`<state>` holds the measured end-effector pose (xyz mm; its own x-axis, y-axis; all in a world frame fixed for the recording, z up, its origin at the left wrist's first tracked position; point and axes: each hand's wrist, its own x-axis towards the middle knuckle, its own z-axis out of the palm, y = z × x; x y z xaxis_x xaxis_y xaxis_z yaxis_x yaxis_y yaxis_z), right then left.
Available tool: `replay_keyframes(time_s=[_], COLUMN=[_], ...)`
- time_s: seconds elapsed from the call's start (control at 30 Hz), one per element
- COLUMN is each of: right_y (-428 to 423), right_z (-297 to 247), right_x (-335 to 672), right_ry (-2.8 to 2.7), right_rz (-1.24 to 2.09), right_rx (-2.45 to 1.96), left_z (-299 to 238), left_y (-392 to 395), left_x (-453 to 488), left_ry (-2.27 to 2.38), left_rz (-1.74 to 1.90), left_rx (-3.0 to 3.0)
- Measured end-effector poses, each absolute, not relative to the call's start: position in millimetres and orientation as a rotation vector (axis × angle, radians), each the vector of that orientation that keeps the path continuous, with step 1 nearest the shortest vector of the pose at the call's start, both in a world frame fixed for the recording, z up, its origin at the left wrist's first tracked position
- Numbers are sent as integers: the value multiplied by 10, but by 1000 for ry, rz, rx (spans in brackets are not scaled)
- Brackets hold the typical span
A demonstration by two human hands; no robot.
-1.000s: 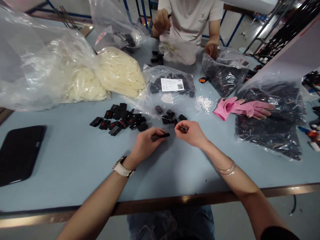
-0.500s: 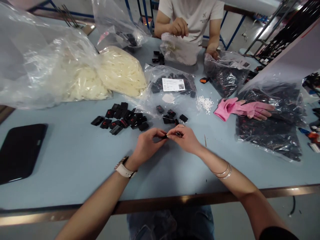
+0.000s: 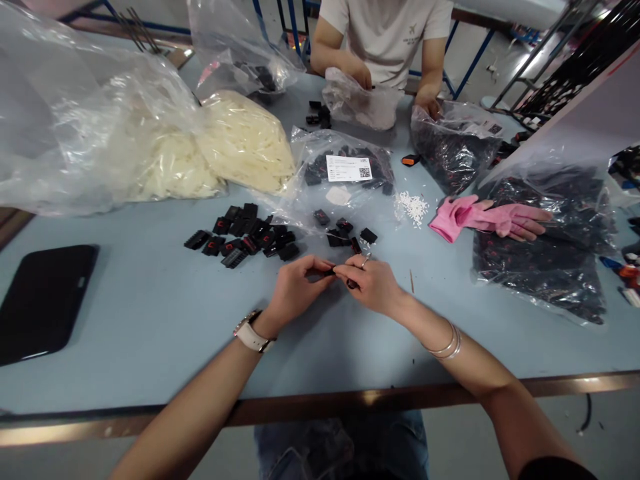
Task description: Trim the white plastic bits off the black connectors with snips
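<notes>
My left hand (image 3: 299,287) is closed, its thumb and forefinger pinching a small black connector (image 3: 329,272), mostly covered by the fingertips. From the other side my right hand (image 3: 371,283) meets it, fingertips closed at the same connector. A dark rounded object (image 3: 352,284) shows under the curled fingers of the right hand; its kind is unclear. To the left of my hands lies a heap of black connectors (image 3: 250,233), some with red inserts. Just beyond the fingers are several more loose black connectors (image 3: 340,233). Tiny white pieces (image 3: 413,208) form a pile further right.
A labelled clear bag (image 3: 345,167) of black parts lies ahead. Bags of cream-coloured parts (image 3: 245,143) stand left, above a black tablet-like object (image 3: 45,300). Pink gloves (image 3: 493,217) rest on a bag of dark parts (image 3: 540,273). A co-worker (image 3: 385,40) handles bags opposite.
My right hand has turned slightly, its fingers curling more, while both hands stay together at the connector. The co-worker's hand has lowered to the bag opposite.
</notes>
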<state>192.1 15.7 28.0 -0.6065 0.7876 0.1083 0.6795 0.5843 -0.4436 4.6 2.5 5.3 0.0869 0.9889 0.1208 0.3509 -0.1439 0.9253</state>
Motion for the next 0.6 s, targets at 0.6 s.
replay_keyframes(time_s=[0.6], right_y=[490], right_z=[546], right_x=[2198], right_ry=[-2297], right_rz=[526], right_rx=[-1823], left_z=[-16], left_y=[70], left_x=[-22], left_ry=[1481], left_rz=[1047], left_rx=[1591])
